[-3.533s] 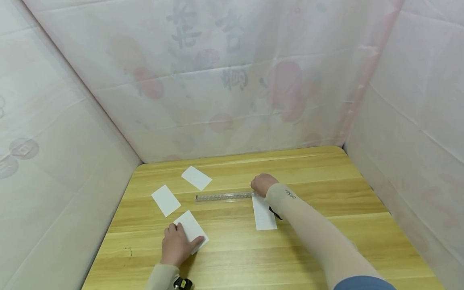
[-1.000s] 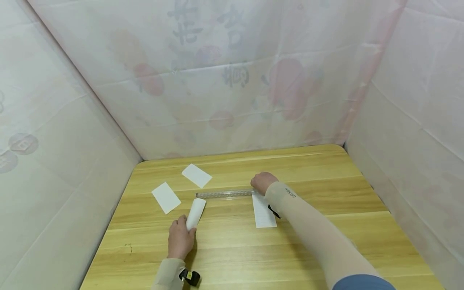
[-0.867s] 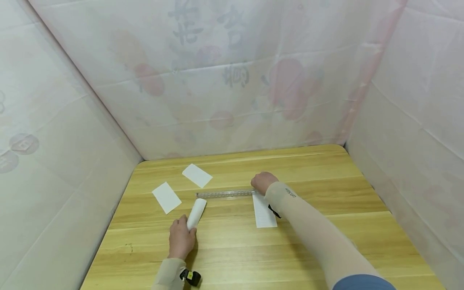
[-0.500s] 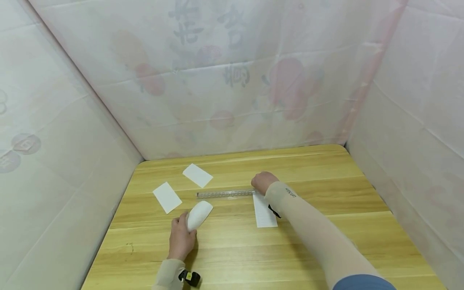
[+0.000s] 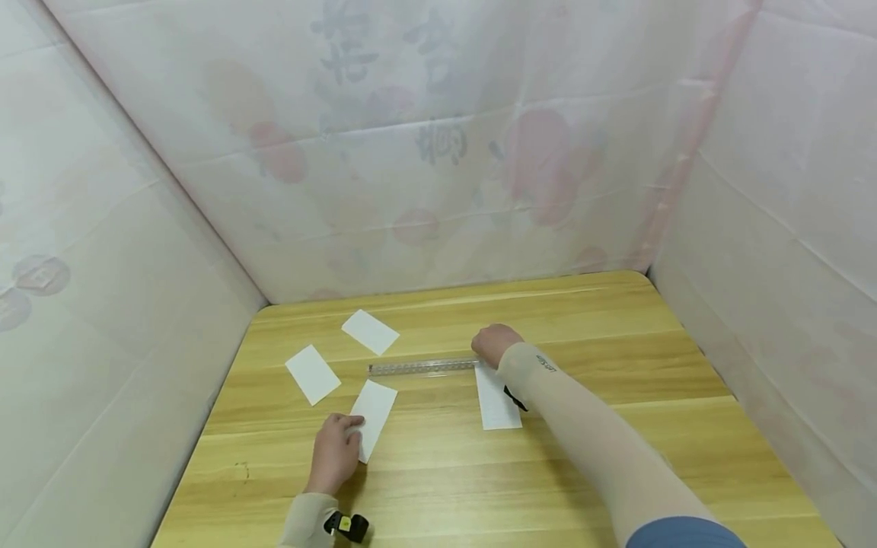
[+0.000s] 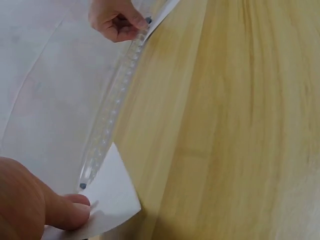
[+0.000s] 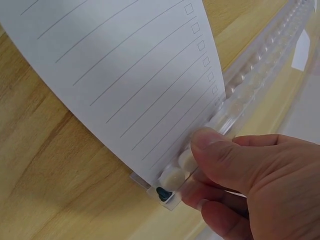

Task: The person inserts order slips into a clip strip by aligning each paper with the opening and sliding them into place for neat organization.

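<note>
My right hand (image 5: 498,344) pinches the right end of a clear plastic ticket rail (image 5: 421,368), thumb on top. White balls (image 7: 175,177) sit in a row inside the rail, with a dark plug at the end. Under that end lies a lined sheet with small checkboxes (image 7: 130,75), its upper edge along the rail. My left hand (image 5: 334,454) holds another white sheet (image 5: 375,415) by its left edge, just below the rail's left end. In the left wrist view, the fingertips (image 6: 77,212) rest on this sheet (image 6: 112,192), whose lower edge curves.
Two more white sheets lie on the wooden table (image 5: 548,472): one sheet (image 5: 313,374) at the left and another sheet (image 5: 370,332) farther back. Light patterned fabric walls (image 5: 425,190) enclose the table at the back and both sides.
The sheet in my left hand was rolled into a curve a second ago; it has unrolled and now looks nearly flat. My right hand and the rail have stayed in place.
</note>
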A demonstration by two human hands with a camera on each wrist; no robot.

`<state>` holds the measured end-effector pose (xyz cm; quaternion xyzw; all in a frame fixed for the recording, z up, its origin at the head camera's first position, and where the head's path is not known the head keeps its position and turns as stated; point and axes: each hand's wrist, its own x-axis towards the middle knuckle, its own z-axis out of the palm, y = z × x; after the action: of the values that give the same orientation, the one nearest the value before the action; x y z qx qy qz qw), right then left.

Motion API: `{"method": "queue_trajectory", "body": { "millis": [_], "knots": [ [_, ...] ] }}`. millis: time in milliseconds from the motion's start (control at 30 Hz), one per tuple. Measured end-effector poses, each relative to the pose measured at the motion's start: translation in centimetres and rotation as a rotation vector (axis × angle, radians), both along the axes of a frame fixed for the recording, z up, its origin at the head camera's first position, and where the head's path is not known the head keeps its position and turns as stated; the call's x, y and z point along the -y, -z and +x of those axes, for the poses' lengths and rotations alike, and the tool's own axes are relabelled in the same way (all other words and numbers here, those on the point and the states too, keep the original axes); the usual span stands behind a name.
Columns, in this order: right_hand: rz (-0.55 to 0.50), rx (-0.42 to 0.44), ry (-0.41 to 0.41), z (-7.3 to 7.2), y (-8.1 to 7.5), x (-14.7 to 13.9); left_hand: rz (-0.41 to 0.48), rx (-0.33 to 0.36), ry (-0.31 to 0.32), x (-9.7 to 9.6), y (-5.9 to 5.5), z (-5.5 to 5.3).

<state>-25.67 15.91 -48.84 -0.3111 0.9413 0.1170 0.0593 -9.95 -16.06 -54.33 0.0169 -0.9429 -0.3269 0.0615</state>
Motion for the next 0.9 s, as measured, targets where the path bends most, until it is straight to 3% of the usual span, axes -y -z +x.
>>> {"method": "queue_trajectory", "body": {
  "millis": [133,367,900],
  "knots": [
    [0.016,0.008,0.0,0.1,-0.3,0.2,-0.025,-0.068,0.018,0.5,-0.1,0.0],
    [0.036,0.0,-0.005,0.1,-0.5,0.3,0.044,-0.11,-0.025,1.1,-0.4,-0.3],
    [0.04,-0.013,-0.018,-0.2,0.3,-0.3,0.287,0.123,-0.144,1.0,0.1,-1.2]
  ]
}}
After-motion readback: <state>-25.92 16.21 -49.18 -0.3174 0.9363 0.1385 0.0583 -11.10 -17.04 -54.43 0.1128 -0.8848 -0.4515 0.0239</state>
